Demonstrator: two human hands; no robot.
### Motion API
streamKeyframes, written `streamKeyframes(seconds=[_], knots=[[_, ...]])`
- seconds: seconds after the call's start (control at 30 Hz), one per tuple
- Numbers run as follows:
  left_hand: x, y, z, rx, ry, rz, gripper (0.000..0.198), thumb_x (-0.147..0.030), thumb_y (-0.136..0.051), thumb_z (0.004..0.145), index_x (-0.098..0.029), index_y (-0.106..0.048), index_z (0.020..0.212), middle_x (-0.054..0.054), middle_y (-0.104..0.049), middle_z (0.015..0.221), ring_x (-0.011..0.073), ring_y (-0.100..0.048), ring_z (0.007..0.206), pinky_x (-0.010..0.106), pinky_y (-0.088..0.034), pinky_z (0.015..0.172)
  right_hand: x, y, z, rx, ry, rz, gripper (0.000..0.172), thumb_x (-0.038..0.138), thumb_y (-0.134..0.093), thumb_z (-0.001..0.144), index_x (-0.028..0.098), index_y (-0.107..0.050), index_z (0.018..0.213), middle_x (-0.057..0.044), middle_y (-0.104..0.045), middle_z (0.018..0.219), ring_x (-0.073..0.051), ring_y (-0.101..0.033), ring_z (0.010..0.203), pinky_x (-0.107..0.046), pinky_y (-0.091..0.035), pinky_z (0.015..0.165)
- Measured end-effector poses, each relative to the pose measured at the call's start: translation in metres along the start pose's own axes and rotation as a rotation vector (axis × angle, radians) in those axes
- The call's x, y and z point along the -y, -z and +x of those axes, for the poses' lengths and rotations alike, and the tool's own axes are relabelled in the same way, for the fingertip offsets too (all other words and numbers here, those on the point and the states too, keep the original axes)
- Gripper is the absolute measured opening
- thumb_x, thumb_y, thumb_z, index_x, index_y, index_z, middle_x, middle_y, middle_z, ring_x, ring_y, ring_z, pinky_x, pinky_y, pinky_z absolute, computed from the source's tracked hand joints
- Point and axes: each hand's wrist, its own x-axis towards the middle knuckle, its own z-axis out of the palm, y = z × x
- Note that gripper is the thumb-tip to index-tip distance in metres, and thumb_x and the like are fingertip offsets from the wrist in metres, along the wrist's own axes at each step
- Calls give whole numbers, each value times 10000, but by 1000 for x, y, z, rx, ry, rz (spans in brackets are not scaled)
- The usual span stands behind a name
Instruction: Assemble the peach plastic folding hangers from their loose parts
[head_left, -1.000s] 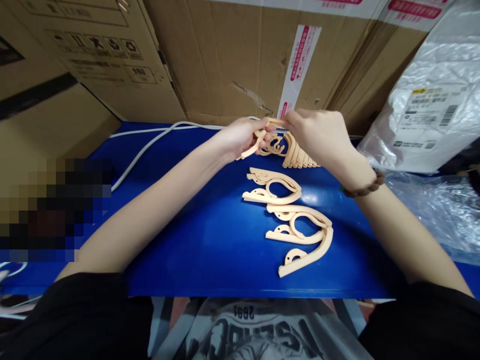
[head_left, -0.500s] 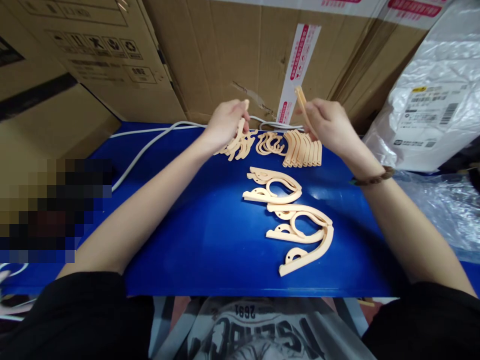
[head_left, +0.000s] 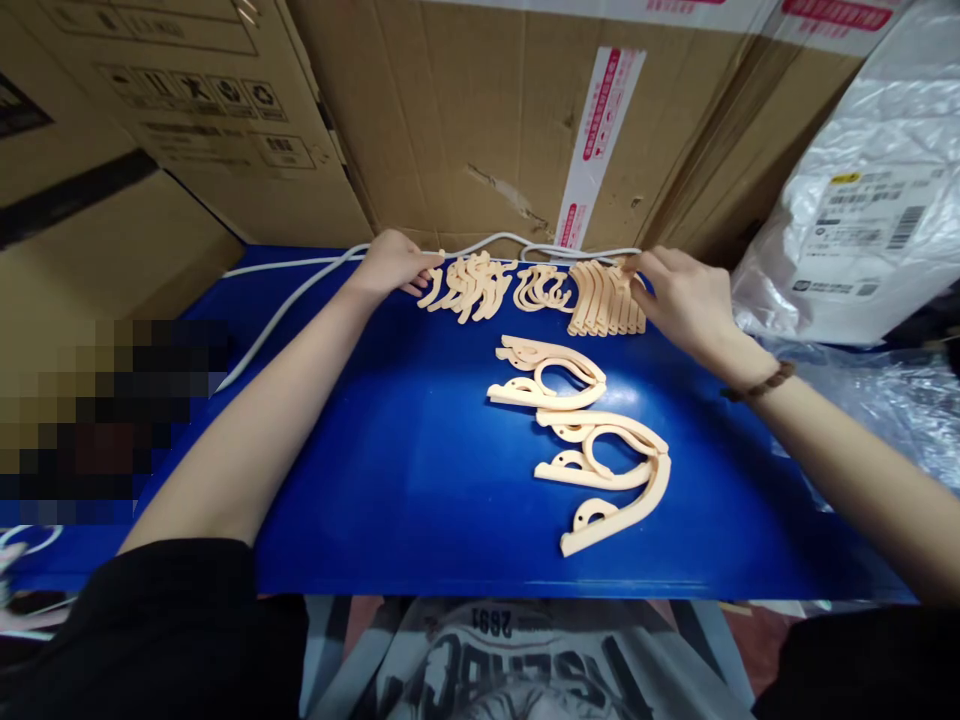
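Note:
At the far left of the row of parts, my left hand has its curled fingers against a curved peach plastic hanger arm lying on the table. My right hand is at the right end of a neat row of hanger arms, fingertips pinched on the top of the end piece, partly hidden by the fingers. Between the hands lie a heap of notched hanger arms and a cluster of hanger hooks. Nearer me are a folded hanger and a partly unfolded hanger.
The blue table backs onto a large cardboard box. White cable runs along its rear edge. A plastic-wrapped parcel stands at the right, and clear plastic wrap lies below it. Another carton rises at the left.
My left hand has moved left and down, bringing its hanger arm to the table beside the heap. My right hand has lowered its raised hanger arm to the row's right end.

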Motion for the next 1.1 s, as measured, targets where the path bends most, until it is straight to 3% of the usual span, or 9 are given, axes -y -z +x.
streamKeyframes(seconds=[0.13, 0.37, 0.5, 0.67, 0.83, 1.0, 1.1], knots=[[-8, -6, -11, -124, 5, 177, 192, -293, -722, 773, -107, -677, 769, 104, -646, 713, 295, -714, 776, 423, -613, 742, -3, -9, -9, 76, 47, 7, 282, 241, -435, 984, 178, -644, 1162, -106, -695, 1179, -243, -640, 941, -323, -266, 576], [-24, -15, -26, -80, -15, 354, 194, -250, -643, 826, -82, -716, 889, 122, -676, 686, 316, -740, 704, 448, -623, 710, -6, -18, -14, 161, 54, 86, 329, 237, -371, 975, 196, -651, 1143, -105, -675, 1237, -230, -637, 853, -314, -283, 574], [-20, -16, -26, -99, -55, 259, 117, -216, -655, 773, -112, -700, 806, 98, -629, 588, 362, -740, 704, 533, -614, 727, -9, -23, -11, 136, 49, 176, 321, 222, -405, 936, 201, -665, 1123, -107, -693, 1200, -246, -651, 858, -332, -378, 629], [-14, -14, -21, -46, -77, 119, 110, -187, -678, 685, -135, -684, 782, 95, -619, 609, 404, -734, 736, 588, -609, 707, -12, -28, -5, 129, 81, 308, 311, 192, -404, 925, 190, -657, 1107, -125, -692, 1169, -271, -666, 959, -361, -465, 758], [-16, -12, -20, -39, -57, 116, 74, -220, -696, 686, -184, -633, 701, 65, -609, 579, 356, -726, 792, 502, -615, 772, -6, -19, -3, 87, 66, 356, 306, 200, -417, 929, 167, -648, 1127, -155, -666, 1169, -296, -650, 1023, -393, -477, 817], [-33, -15, -31, -224, -239, 345, 189, -332, -696, 760, -200, -618, 649, 97, -618, 649, 375, -665, 1013, 453, -525, 913, 31, 10, -11, 93, 104, 409, 270, 298, -477, 978, 187, -691, 1099, -103, -706, 1064, -256, -661, 965, -339, -460, 734], [-52, -24, -44, -88, -420, 247, 163, -362, -670, 826, -201, -696, 830, 69, -682, 783, 259, -663, 917, 320, -508, 842, 58, 20, -16, 192, 196, 419, 344, 436, -511, 992, 181, -726, 1074, -103, -710, 1048, -255, -664, 967, -334, -455, 721]])
